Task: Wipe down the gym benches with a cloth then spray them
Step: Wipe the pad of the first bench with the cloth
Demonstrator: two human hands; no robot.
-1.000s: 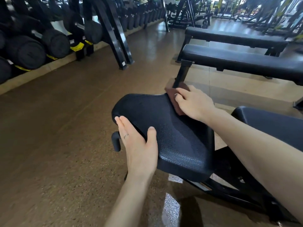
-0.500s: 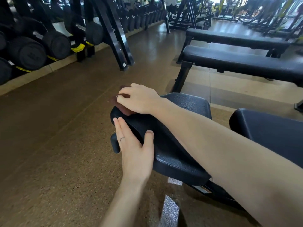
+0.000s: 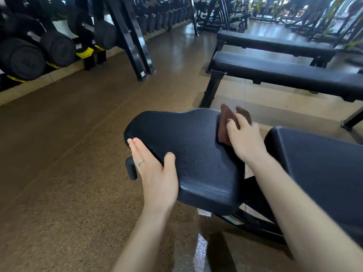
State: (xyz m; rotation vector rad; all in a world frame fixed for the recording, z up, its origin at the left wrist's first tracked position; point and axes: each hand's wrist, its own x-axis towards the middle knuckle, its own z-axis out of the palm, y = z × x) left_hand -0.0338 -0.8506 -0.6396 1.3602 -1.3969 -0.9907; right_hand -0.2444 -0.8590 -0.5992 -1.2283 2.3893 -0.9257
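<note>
cloth at the seat pad's far edge

head view: the right hand (image 3: 243, 139) presses a brown cloth (image 3: 225, 122) on the far right edge of the black textured vinyl seat pad (image 3: 196, 154), fingers (image 3: 230, 124) loosely curled over it. the left hand (image 3: 155, 173) rests on the pad's near left edge, fingers straight, thumb on top. two flat black benches (image 3: 284, 73) stand beyond.

Even indoor light, glare on floor (image 3: 200, 250) (wide-angle edge bending)
</note>
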